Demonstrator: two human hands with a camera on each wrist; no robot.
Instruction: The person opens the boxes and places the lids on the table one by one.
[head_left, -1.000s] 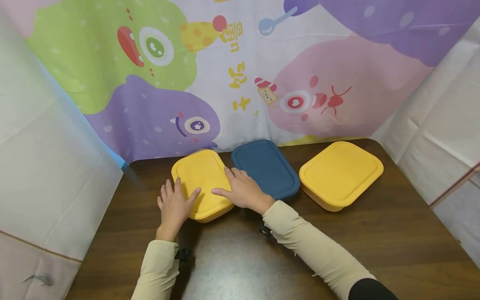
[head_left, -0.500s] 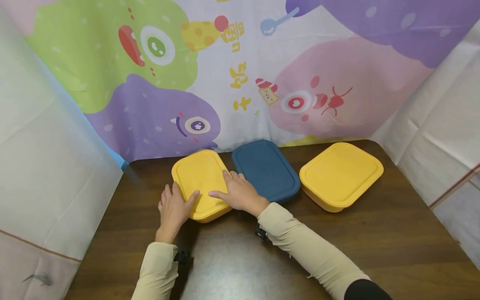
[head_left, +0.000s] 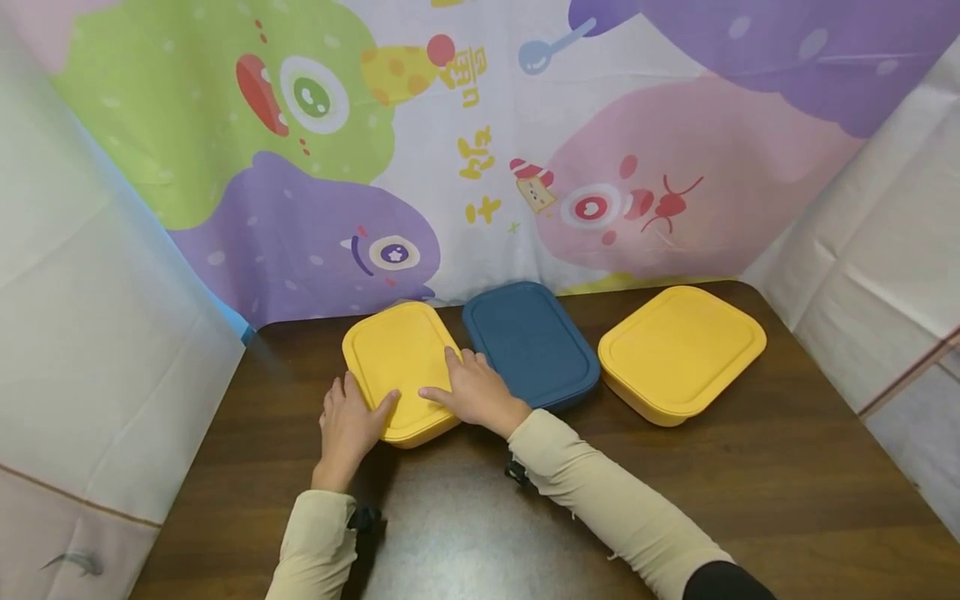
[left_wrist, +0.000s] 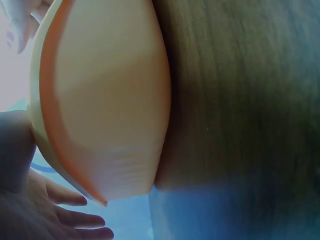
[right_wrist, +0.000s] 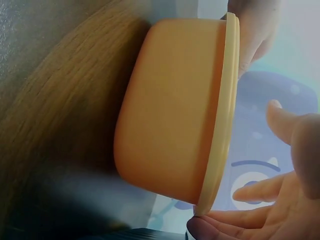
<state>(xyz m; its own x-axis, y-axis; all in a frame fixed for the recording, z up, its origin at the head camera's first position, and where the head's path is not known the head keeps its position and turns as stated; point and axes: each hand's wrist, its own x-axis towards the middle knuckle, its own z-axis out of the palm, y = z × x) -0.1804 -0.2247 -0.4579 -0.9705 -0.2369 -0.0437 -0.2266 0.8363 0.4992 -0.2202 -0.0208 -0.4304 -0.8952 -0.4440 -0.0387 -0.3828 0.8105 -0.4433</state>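
A yellow lidded food container [head_left: 397, 350] stands at the left of the row on the table, its lid on. Along its left side my left hand [head_left: 348, 425] reaches with straight fingers, the thumb at the lid's edge. From the other side my right hand [head_left: 483, 387] spreads over the right edge. Its fingertips touch the lid rim in the right wrist view, while the thumb [right_wrist: 282, 122] stands off the lid. Both wrist views show the container's side wall [left_wrist: 110, 100] resting on the wood.
A dark blue lidded container [head_left: 536, 346] stands just right of the right hand. Farther right is another yellow lidded container [head_left: 682, 350]. All rest on a dark wooden table [head_left: 465, 517], with a cartoon-printed curtain [head_left: 487, 242] behind and pale cloth at both sides.
My right hand has slid slightly toward me and to the left along the container's right edge. The left hand has come slightly nearer. The containers have stayed practically in place.
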